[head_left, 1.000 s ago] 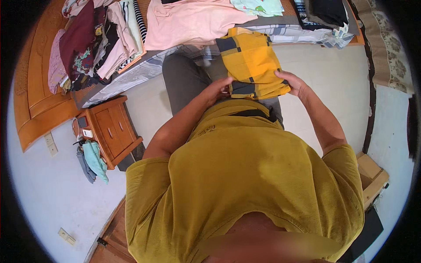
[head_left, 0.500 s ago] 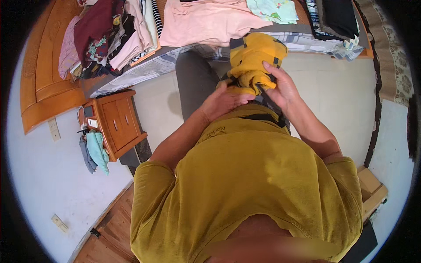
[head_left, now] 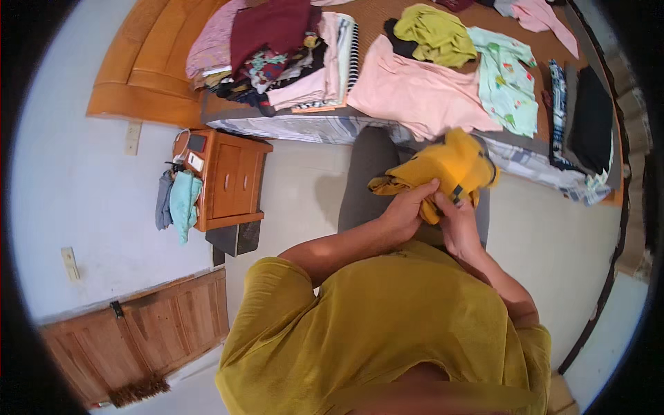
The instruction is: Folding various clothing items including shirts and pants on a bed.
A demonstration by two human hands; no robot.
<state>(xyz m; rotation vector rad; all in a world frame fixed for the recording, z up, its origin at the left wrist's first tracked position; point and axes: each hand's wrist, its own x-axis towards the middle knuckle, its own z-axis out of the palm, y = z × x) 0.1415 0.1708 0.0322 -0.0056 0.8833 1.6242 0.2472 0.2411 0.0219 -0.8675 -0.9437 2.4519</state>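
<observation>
Cloth [head_left: 439, 166] of bright yellow is showing in the head view as a crumpled, partly folded bundle, with a few small dark patches breaking up the colour. Its folds are bunching most tightly right at the hands, while the end beyond the right hand is spreading loosely and looking a little blurred. A duller, mustard-toned layer is sticking out past the fingertips of the left hand. The whole bundle is sitting just ahead of both hands, above the grey trousers [head_left: 365, 176].

The left hand [head_left: 407, 209] is closing on the near edge of the bundle, its thumb lying along the top; its other fingers are mostly hiding from sight, so exactly how they are curling cannot be told. The right hand [head_left: 458, 225], just beside it, is holding the same edge, partly closed, with its thumb pointing toward the left hand's thumb and the cloth lying at its fingertips.

Beyond the hands, a pink garment [head_left: 422, 90] is lying spread on the bed [head_left: 373, 15]. A mint garment [head_left: 510, 86] is lying ahead and to the right of the right hand, and a lime garment [head_left: 436, 34] is resting farther ahead.
</observation>
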